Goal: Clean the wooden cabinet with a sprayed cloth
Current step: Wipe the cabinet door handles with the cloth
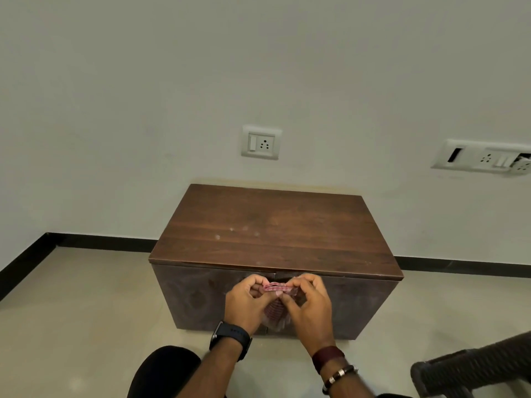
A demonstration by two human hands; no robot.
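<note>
A low dark wooden cabinet (pixel 275 225) stands against the wall, with a few pale specks on its top. In front of its two doors, my left hand (pixel 247 303) and my right hand (pixel 309 304) together pinch a folded pink checked cloth (pixel 274 288). Each hand holds one end of the fold, and part of the cloth hangs down between my palms. No spray bottle is in view.
Beige tiled floor (pixel 86 311) surrounds the cabinet, with a black skirting along the wall. A socket plate (pixel 261 142) sits above the cabinet and another (pixel 485 159) to the right. A dark woven chair (pixel 474 366) edge is at bottom right. My knee (pixel 163 372) is at bottom left.
</note>
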